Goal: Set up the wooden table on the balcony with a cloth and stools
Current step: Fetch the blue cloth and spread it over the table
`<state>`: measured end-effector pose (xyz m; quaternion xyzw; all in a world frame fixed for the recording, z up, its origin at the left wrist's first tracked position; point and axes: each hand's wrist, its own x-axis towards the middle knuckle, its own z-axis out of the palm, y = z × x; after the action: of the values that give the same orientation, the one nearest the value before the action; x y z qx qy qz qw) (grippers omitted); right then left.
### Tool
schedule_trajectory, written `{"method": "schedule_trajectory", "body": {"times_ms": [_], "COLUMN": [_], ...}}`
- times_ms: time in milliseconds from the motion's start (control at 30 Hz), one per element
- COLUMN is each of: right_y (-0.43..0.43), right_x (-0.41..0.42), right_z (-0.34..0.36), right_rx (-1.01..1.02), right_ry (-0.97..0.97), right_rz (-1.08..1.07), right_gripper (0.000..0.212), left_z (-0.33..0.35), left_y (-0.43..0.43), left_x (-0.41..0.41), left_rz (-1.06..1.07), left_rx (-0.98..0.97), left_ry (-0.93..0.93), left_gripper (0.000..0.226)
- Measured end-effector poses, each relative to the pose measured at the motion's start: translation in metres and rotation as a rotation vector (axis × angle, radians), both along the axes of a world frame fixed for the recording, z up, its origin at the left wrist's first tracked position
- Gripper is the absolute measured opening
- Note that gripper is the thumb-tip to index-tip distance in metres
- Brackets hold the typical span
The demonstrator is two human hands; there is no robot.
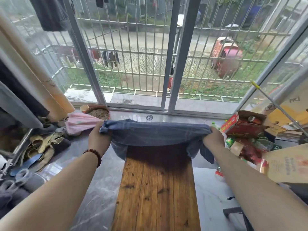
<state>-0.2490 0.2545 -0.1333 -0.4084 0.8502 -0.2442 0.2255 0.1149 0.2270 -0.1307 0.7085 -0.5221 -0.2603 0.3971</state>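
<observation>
I'm spreading the cloth (155,134): my left hand (97,139) and right hand (213,139) each grip an end, well apart, over the bench (158,189). Next, I'd lower it evenly.

Sliding window (168,64), barred grille (133,55) beyond.
Outside, below: red three-wheeler (225,55) on grass; laundry line (108,57) with dark clothes.
At the window's foot, left: paper cup (84,108) just beside a shallow pot of soil (98,112). Mosquito coil (149,117) further right on the grey marble.
Pink fabric bundle (80,122) near the pot.
Far left: cream curtain (33,72); heap of insoles (45,144), one of them blue.
Right: open red carton (241,124), green bottle (230,140), cardboard sheet (286,164), and a leaning pole (266,97) with a yellow tip.
</observation>
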Motion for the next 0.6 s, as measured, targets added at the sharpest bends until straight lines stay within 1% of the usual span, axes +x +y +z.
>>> {"method": "schedule_trajectory", "body": {"times_ms": [67,133,233,300,367,433,500,600], "right_y": [0.016,0.032,0.055,0.072,0.089,0.107,0.126,0.155], "right_x": [0.007,0.014,0.021,0.024,0.028,0.029,0.029,0.027], "right_z": [0.004,0.007,0.011,0.013,0.016,0.018,0.019,0.019], "right_rx": [-0.002,-0.018,-0.031,-0.04,-0.045,-0.062,-0.056,0.012], "right_ry": [-0.016,-0.053,-0.056,-0.047,-0.053,-0.104,-0.099,0.002], "right_rz": [-0.009,-0.021,-0.04,-0.058,-0.105,-0.183,-0.209,-0.143], "right_gripper": [0.025,0.021,0.018,0.016,0.018,0.02,0.019,0.016], "left_z": [-0.001,0.0,0.005,0.008,0.007,0.004,0.001,0.0], "left_y": [0.016,0.033,0.058,0.074,0.085,0.095,0.105,0.127], "left_x": [0.006,0.013,0.024,0.03,0.036,0.041,0.044,0.045], "left_rz": [-0.016,-0.021,-0.013,-0.018,-0.029,-0.098,-0.102,-0.125], "left_rx": [0.004,0.022,0.061,0.068,0.09,0.179,0.236,0.251], "left_ry": [0.009,0.055,0.106,0.083,0.063,-0.097,-0.102,-0.084], "left_gripper": [0.039,0.036,0.019,0.015,0.017,0.014,0.007,0.012]}}
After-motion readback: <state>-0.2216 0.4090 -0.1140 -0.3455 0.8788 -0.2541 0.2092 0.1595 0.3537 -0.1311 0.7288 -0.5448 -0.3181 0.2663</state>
